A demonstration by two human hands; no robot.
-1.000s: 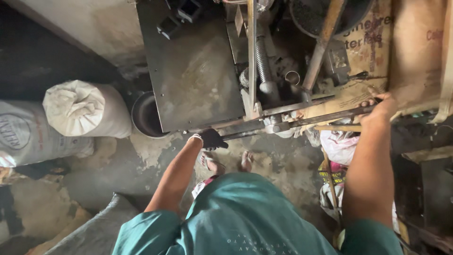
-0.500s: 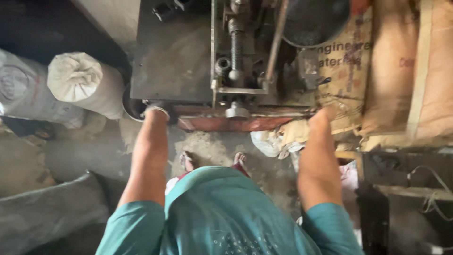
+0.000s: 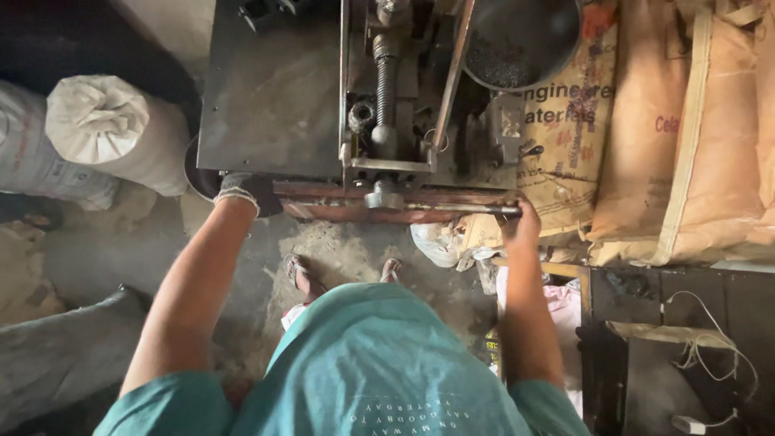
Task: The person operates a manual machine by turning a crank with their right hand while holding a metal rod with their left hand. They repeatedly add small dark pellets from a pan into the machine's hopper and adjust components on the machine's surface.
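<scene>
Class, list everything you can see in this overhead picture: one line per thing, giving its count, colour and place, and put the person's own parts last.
Metal bar: one, rusty reddish-brown, across the machine's front edge, held at both ends.
Machine: one, dark grey flat plate with a screw shaft and rods, top centre.
Round pan: one, dark, holding dark granules, top right of the machine.
Tied sacks: two showing, white, left on the floor.
Paper sacks: several, tan, stacked at right.
Cable with plug: one, white, bottom right.
Feet in sandals: two, on the dusty floor below the bar.
Shirt: one, teal, bottom centre.
Left hand: gloved, gripping the bar's left end.
Right hand: bare, gripping the bar's right end.
</scene>
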